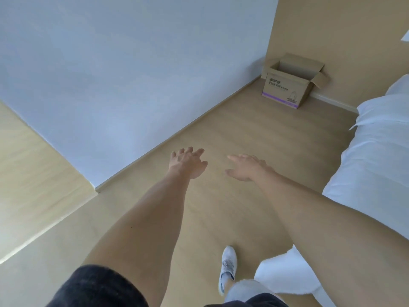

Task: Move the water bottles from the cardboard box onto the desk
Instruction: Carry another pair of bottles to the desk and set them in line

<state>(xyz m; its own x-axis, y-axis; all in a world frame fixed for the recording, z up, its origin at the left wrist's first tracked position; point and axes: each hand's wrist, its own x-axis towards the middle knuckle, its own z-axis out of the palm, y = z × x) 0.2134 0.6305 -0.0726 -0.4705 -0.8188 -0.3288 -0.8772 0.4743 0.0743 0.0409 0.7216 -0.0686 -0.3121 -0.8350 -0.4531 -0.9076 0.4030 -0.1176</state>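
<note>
Both my left hand [188, 163] and right hand [246, 167] reach forward, fingers spread wide, holding nothing. The cardboard box [290, 84] sits open in the floor's far corner, well apart; no bottles show inside. I should walk close and crouch before grasping.
</note>
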